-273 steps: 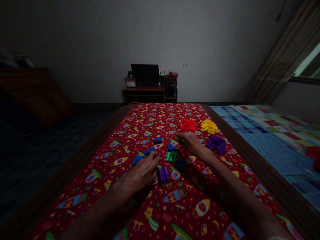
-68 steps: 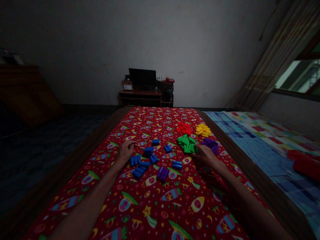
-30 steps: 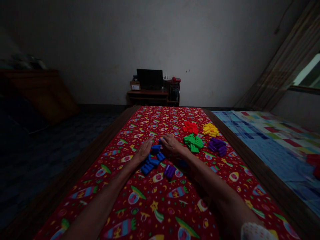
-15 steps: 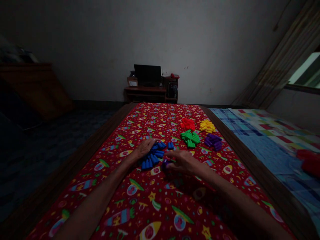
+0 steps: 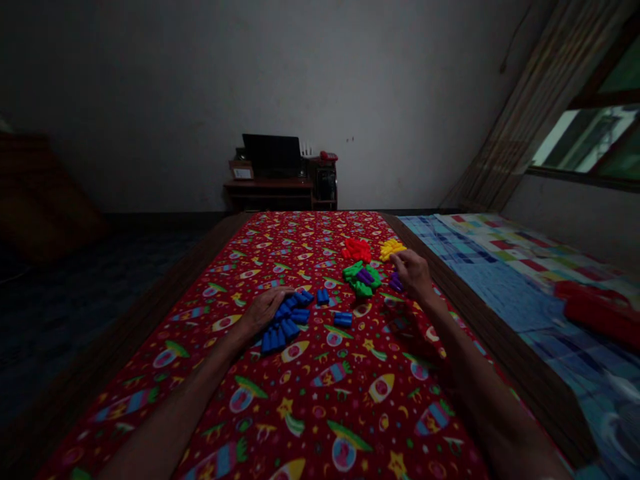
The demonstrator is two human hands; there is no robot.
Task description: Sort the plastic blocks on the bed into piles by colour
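Observation:
My left hand (image 5: 266,308) rests against the left side of a pile of blue pieces (image 5: 287,320), its fingers pressed together; what they may hold is hidden. Two small groups of blue pieces lie just right of that pile. My right hand (image 5: 413,272) is over the purple pieces (image 5: 395,282), partly covering them, with its fingers closed; anything between them is too small to make out. Beside it are a green pile (image 5: 361,288) with a purple piece (image 5: 365,277) on top, a red pile (image 5: 357,250) and a yellow pile (image 5: 393,249).
The piles lie on a red patterned cloth (image 5: 320,400) over a long table. Beyond stands a desk with a dark monitor (image 5: 273,156). To the right is a bed (image 5: 505,293) with a red item (image 5: 600,317). A curtain (image 5: 510,113) hangs by the window.
My right hand has moved from near the blue pile to the purple pieces. A purple piece now lies on the green pile, and a blue group shows where my hand was. The view has shifted right.

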